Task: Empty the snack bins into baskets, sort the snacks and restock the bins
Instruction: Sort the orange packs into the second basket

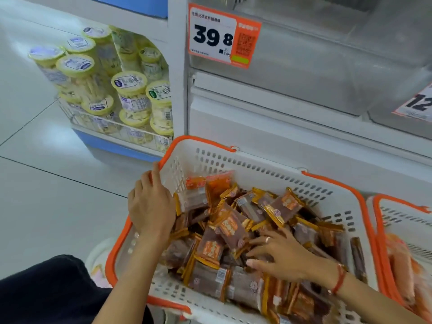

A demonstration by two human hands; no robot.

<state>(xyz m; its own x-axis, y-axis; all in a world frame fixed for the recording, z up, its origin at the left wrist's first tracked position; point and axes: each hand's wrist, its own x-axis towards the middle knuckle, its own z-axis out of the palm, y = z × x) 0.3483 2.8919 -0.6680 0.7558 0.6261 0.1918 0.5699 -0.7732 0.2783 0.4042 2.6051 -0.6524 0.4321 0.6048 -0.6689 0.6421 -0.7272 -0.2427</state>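
A white basket with orange rim (254,160) stands on the floor before the shelf, filled with several orange-and-brown snack packets (230,228). My left hand (152,204) rests on the basket's left rim, thumb on the orange edge and fingers over the inner wall. My right hand (278,256) lies with fingers spread on the packets in the middle of the basket, pressing among them. Above, the clear snack bins (311,73) on the shelf look empty.
A second orange-rimmed basket (397,220) with orange packets stands at the right. Yellow-lidded jars (131,90) fill a wire shelf at left. A price tag reading 39.8 (222,36) hangs on the bin front. Tiled floor lies at left.
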